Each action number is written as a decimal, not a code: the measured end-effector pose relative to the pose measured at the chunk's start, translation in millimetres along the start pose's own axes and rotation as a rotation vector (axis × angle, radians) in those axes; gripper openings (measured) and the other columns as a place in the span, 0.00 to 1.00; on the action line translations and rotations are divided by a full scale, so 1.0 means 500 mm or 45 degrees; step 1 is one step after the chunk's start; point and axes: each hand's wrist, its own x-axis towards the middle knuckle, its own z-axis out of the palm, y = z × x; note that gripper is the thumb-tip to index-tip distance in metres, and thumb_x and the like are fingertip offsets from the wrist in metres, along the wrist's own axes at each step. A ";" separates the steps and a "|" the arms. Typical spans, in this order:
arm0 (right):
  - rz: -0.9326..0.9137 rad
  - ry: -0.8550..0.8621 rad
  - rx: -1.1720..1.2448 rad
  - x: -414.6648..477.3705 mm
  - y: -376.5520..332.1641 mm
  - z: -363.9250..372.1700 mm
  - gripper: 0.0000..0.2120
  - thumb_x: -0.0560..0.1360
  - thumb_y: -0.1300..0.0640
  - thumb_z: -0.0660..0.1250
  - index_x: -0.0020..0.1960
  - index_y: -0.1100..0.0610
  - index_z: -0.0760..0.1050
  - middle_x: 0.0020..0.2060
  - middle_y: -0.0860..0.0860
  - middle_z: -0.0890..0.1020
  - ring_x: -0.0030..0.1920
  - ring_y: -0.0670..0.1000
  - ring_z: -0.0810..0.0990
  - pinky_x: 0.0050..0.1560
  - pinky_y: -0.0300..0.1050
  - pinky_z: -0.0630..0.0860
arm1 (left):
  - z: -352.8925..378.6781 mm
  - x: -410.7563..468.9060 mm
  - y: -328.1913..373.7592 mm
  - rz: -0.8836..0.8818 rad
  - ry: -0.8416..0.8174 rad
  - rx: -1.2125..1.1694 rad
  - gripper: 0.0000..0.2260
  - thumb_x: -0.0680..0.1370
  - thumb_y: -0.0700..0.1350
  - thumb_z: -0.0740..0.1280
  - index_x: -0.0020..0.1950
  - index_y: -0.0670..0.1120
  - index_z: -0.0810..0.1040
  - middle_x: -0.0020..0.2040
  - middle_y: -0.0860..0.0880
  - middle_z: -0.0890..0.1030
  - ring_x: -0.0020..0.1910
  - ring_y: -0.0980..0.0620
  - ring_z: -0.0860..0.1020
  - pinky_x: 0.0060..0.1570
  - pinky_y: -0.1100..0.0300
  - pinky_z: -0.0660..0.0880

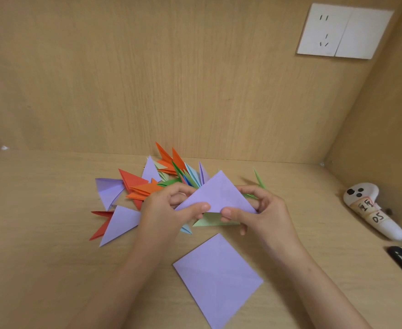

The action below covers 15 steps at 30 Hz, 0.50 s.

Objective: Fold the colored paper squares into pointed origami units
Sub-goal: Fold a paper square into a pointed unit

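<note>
Pinches triangle-folded sheet (219, 193) in left hand (169, 207) and right hand (264, 210) over mid desk (40, 210). Seems well along: counts many units (145, 188) done toward back edge; leaves sheet and front-edge square (219, 276) to fold

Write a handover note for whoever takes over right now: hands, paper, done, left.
Hands: left hand and right hand each pinch the bottom edge of the folded lilac paper, thumbs in front.
Paper: folded to a triangle, point away from the person; not yet a pointed unit.
Done: pile of folded units in orange, red, lilac, green and blue, behind and left of the hands.
Left: finish the held sheet, then fold the flat lilac square lying nearer the person. A light green piece lies under the hands; its state is unclear.
</note>
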 end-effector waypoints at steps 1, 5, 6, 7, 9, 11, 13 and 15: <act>0.008 -0.006 0.022 0.001 0.001 -0.001 0.15 0.68 0.70 0.74 0.52 0.61 0.78 0.34 0.54 0.85 0.26 0.45 0.80 0.27 0.35 0.72 | -0.001 0.001 0.002 -0.014 0.004 -0.039 0.08 0.67 0.34 0.76 0.42 0.42 0.80 0.32 0.46 0.84 0.31 0.50 0.82 0.32 0.65 0.76; 0.027 -0.016 0.088 0.006 0.007 -0.006 0.11 0.70 0.69 0.71 0.51 0.62 0.78 0.36 0.55 0.86 0.31 0.50 0.84 0.35 0.36 0.77 | 0.000 0.005 -0.001 -0.031 -0.001 -0.114 0.07 0.70 0.31 0.72 0.42 0.42 0.81 0.35 0.47 0.85 0.33 0.50 0.84 0.33 0.67 0.77; 0.031 -0.023 0.103 0.008 0.008 -0.007 0.10 0.71 0.69 0.70 0.52 0.63 0.78 0.36 0.57 0.86 0.33 0.52 0.85 0.37 0.36 0.78 | 0.000 0.007 -0.003 -0.021 0.003 -0.128 0.07 0.71 0.31 0.72 0.44 0.42 0.81 0.37 0.46 0.85 0.35 0.48 0.84 0.36 0.65 0.79; 0.037 -0.035 0.121 0.009 0.009 -0.007 0.09 0.72 0.68 0.69 0.52 0.63 0.78 0.37 0.58 0.85 0.35 0.53 0.85 0.38 0.37 0.78 | -0.001 0.008 -0.005 -0.010 0.010 -0.147 0.07 0.72 0.32 0.70 0.46 0.42 0.81 0.38 0.46 0.85 0.37 0.47 0.84 0.38 0.63 0.80; 0.037 -0.059 0.164 0.010 0.010 -0.007 0.07 0.75 0.68 0.66 0.53 0.64 0.77 0.39 0.59 0.86 0.38 0.54 0.86 0.39 0.36 0.78 | -0.002 0.010 -0.006 0.003 0.025 -0.205 0.07 0.74 0.32 0.68 0.49 0.42 0.81 0.41 0.45 0.85 0.38 0.46 0.85 0.40 0.63 0.80; 0.014 -0.081 0.203 0.010 0.012 -0.004 0.07 0.77 0.67 0.64 0.54 0.65 0.77 0.42 0.58 0.86 0.42 0.55 0.86 0.41 0.38 0.79 | -0.002 0.008 -0.004 0.031 0.024 -0.233 0.10 0.76 0.32 0.65 0.48 0.45 0.80 0.41 0.45 0.85 0.39 0.48 0.85 0.38 0.65 0.79; -0.008 -0.095 0.219 0.011 0.013 -0.004 0.08 0.77 0.66 0.63 0.55 0.63 0.77 0.44 0.58 0.86 0.44 0.55 0.86 0.44 0.39 0.80 | -0.002 0.008 -0.004 0.061 0.016 -0.232 0.12 0.78 0.32 0.62 0.49 0.47 0.80 0.42 0.43 0.84 0.41 0.49 0.85 0.39 0.65 0.79; -0.026 -0.097 0.213 0.011 0.014 -0.005 0.08 0.78 0.66 0.62 0.55 0.63 0.77 0.45 0.56 0.86 0.45 0.55 0.86 0.45 0.39 0.80 | 0.000 0.007 -0.005 0.081 0.012 -0.217 0.13 0.79 0.32 0.60 0.50 0.48 0.80 0.44 0.41 0.82 0.41 0.51 0.85 0.39 0.67 0.78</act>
